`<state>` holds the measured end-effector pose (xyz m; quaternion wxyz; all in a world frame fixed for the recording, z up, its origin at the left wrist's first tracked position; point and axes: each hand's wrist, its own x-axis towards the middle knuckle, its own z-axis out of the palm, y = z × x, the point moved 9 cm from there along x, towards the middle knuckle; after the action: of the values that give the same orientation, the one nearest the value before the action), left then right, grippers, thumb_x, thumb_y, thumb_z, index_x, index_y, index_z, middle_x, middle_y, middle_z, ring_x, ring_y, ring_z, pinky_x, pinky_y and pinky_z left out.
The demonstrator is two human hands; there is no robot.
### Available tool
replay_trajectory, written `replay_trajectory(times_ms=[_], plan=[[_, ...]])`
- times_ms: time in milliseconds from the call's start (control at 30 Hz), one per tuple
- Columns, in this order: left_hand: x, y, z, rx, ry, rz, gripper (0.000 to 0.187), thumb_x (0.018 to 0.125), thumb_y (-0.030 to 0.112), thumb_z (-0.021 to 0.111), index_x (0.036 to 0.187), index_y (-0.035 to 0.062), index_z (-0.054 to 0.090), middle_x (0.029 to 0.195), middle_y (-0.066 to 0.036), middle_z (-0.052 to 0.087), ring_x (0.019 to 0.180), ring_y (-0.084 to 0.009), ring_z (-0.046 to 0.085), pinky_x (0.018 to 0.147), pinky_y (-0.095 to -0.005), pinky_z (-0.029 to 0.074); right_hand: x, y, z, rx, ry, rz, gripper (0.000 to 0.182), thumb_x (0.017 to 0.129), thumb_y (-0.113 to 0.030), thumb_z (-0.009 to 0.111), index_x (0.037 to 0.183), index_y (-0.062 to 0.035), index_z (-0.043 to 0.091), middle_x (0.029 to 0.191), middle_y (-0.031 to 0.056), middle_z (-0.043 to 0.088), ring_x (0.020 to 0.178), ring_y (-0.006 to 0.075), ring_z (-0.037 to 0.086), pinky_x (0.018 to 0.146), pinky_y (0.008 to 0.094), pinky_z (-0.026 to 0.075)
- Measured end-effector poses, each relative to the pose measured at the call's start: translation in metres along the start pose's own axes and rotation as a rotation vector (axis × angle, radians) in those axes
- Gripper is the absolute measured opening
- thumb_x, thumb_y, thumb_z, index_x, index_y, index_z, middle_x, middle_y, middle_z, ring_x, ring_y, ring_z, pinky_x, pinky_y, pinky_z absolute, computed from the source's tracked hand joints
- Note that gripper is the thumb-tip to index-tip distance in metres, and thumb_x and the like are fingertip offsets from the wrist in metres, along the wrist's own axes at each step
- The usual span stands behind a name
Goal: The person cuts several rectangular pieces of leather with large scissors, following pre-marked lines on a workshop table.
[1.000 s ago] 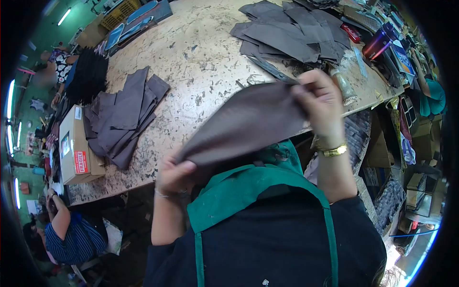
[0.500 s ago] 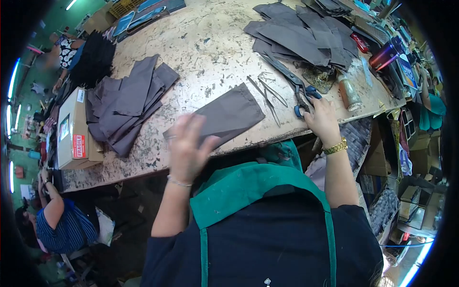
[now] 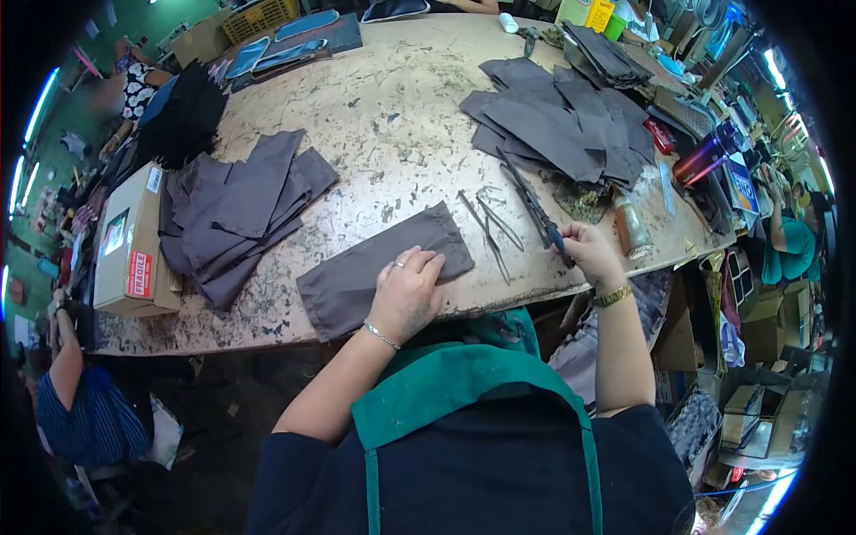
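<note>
My left hand [image 3: 408, 296] lies on a folded dark grey-brown fabric piece [image 3: 352, 272] near the table's front edge, its fingers stretched out over the cloth. To the right, my right hand [image 3: 593, 254] grips the handles of a large pair of scissors [image 3: 538, 214]. The scissors are turned on edge, blades pointing away from me, their tips near the fabric pile. Between the cloth and the scissors lie thin metal tools [image 3: 486, 234] that look like tweezers or small snips.
Grey fabric pieces form a left pile [image 3: 245, 209] beside a cardboard box [image 3: 134, 254] and a right pile [image 3: 557, 120]. A glass jar [image 3: 631, 230], a ruler [image 3: 666, 187] and a purple bottle [image 3: 711, 153] stand or lie at right. A person in striped clothing [image 3: 94, 415] is at left.
My left hand has come down onto the fabric piece and lies further right. My right hand has closed on the scissors' handles and tipped them on edge. The camera view has shifted slightly.
</note>
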<state>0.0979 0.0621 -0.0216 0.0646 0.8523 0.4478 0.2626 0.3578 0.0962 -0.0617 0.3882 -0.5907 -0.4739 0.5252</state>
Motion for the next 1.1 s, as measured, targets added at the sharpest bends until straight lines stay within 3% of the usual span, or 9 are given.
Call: replay_trajectory(times_ms=[33, 167, 233, 367, 467, 567, 700, 967, 1100], plan=[[-0.001, -0.003, 0.003, 0.015, -0.022, -0.058, 0.024, 0.072, 0.015, 0.058, 0.095, 0.0081, 0.058, 0.105, -0.006, 0.055, 0.108, -0.0239, 0.049, 0.085, -0.0429, 0.041, -0.006, 0.000, 0.003, -0.005, -0.001, -0.004, 0.010, 0.074, -0.004, 0.059, 0.084, -0.0029, 0.056, 0.067, 0.0000, 0.055, 0.052, 0.0060, 0.048, 0.046, 0.0200, 0.038], [-0.001, -0.002, 0.009, 0.127, 0.009, -0.058, 0.019, 0.071, 0.016, 0.059, 0.089, 0.0086, 0.056, 0.102, -0.005, 0.054, 0.108, -0.0224, 0.048, 0.086, -0.0457, 0.040, -0.033, -0.002, 0.034, 0.468, -0.018, -0.036, 0.013, 0.072, -0.008, 0.068, 0.076, -0.0053, 0.055, 0.064, -0.0001, 0.055, 0.051, 0.0069, 0.049, 0.046, 0.0177, 0.036], [0.000, 0.002, -0.004, 0.160, 0.110, -0.056, 0.013, 0.073, 0.015, 0.059, 0.084, 0.0081, 0.056, 0.098, -0.005, 0.055, 0.103, -0.0232, 0.051, 0.084, -0.0401, 0.040, -0.052, -0.012, 0.057, 0.373, -0.181, -0.158, 0.019, 0.072, -0.012, 0.070, 0.072, -0.0065, 0.052, 0.061, -0.0010, 0.053, 0.050, 0.0071, 0.048, 0.045, 0.0185, 0.036], [0.004, 0.000, 0.002, 0.147, 0.030, -0.058, 0.014, 0.074, 0.016, 0.059, 0.087, 0.0082, 0.057, 0.098, -0.004, 0.055, 0.103, -0.0233, 0.051, 0.083, -0.0408, 0.041, -0.082, -0.013, 0.057, 0.185, -0.119, -0.148, 0.023, 0.073, -0.017, 0.072, 0.071, -0.0068, 0.051, 0.059, -0.0021, 0.052, 0.050, 0.0054, 0.048, 0.046, 0.0181, 0.036], [0.011, 0.014, 0.001, 0.161, 0.161, 0.112, 0.020, 0.071, 0.012, 0.060, 0.091, 0.0079, 0.060, 0.091, -0.004, 0.056, 0.095, -0.0223, 0.054, 0.078, -0.0374, 0.044, -0.107, -0.002, 0.063, 0.134, -0.229, -0.070, 0.024, 0.075, -0.021, 0.071, 0.082, -0.0033, 0.056, 0.062, -0.0023, 0.052, 0.053, 0.0048, 0.049, 0.048, 0.0181, 0.038], [0.018, 0.005, 0.017, 0.093, 0.024, 0.072, 0.019, 0.070, 0.010, 0.060, 0.088, 0.0079, 0.061, 0.089, -0.003, 0.057, 0.091, -0.0214, 0.055, 0.071, -0.0340, 0.046, -0.133, 0.021, 0.065, 0.094, -0.380, 0.080, 0.036, 0.077, -0.031, 0.068, 0.092, -0.0010, 0.057, 0.065, -0.0020, 0.053, 0.056, 0.0043, 0.049, 0.051, 0.0192, 0.040], [0.018, 0.010, 0.007, 0.080, 0.218, 0.172, 0.018, 0.070, 0.011, 0.061, 0.088, 0.0092, 0.063, 0.087, -0.003, 0.057, 0.088, -0.0219, 0.056, 0.066, -0.0336, 0.046, -0.155, 0.052, 0.064, -0.030, -0.398, 0.171, 0.033, 0.078, -0.030, 0.066, 0.084, 0.0004, 0.057, 0.064, -0.0003, 0.053, 0.058, 0.0058, 0.048, 0.053, 0.0225, 0.041], [0.010, 0.017, 0.007, 0.120, 0.207, 0.210, 0.020, 0.070, 0.011, 0.063, 0.089, 0.0102, 0.064, 0.091, -0.004, 0.058, 0.095, -0.0239, 0.056, 0.074, -0.0366, 0.046, -0.126, 0.046, 0.085, -0.304, -0.371, 0.124, 0.036, 0.078, -0.032, 0.063, 0.070, 0.0016, 0.055, 0.055, 0.0014, 0.048, 0.055, 0.0069, 0.043, 0.049, 0.0261, 0.038], [0.007, 0.015, 0.009, 0.088, 0.188, 0.200, 0.022, 0.068, 0.010, 0.064, 0.090, 0.0098, 0.063, 0.092, -0.005, 0.058, 0.096, -0.0247, 0.056, 0.078, -0.0376, 0.045, -0.120, 0.046, 0.093, -0.216, -0.302, 0.184, 0.039, 0.078, -0.035, 0.066, 0.068, 0.0013, 0.055, 0.054, 0.0019, 0.048, 0.054, 0.0062, 0.042, 0.047, 0.0259, 0.037]])
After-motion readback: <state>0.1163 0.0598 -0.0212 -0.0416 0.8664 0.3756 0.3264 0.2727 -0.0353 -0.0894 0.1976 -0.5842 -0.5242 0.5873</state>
